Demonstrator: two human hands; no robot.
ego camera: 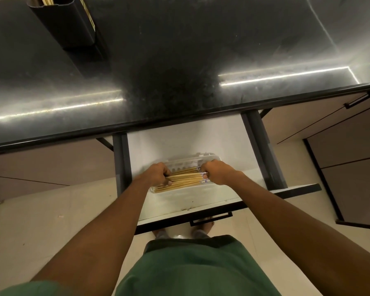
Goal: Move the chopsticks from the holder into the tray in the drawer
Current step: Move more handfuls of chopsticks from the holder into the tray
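Both hands, one chopstick bundle (185, 178), over the tray (188, 190).
We clasp its ends, left hand (158, 173) and right hand (217, 171) equally near; the long axis runs left-right along the tray.

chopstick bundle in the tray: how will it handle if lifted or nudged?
The chopsticks look like thin straight wooden sticks, so probably stiff and light. As a loose bundle held at both ends by the left hand and right hand, they may fan apart or roll. The tray walls should contain them.
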